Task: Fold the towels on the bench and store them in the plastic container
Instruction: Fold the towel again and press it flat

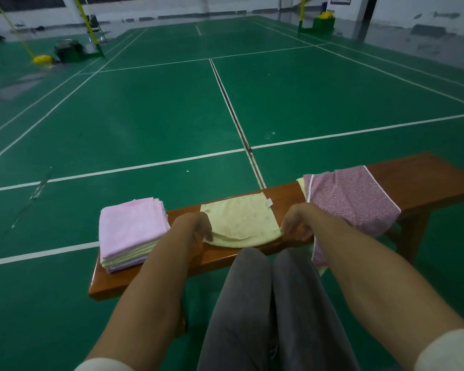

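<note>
A pale yellow towel (pixel 240 219) lies flat across the middle of the brown wooden bench (pixel 426 180). My left hand (pixel 196 227) pinches its near left corner and my right hand (pixel 296 223) pinches its near right corner, the near edge lifted slightly off the bench. To the left stands a stack of folded towels (pixel 130 231), pink on top with yellow and lilac ones beneath. To the right a purple patterned towel (pixel 351 202) with white trim drapes over the bench, a yellow one partly hidden under it. No plastic container is in view.
My grey-trousered knees (pixel 252 303) sit just below the bench's near edge. Beyond the bench spreads a green court floor (pixel 172 116) with white lines. Green net-post bases (pixel 73 53) and yellow gear stand far off at the back.
</note>
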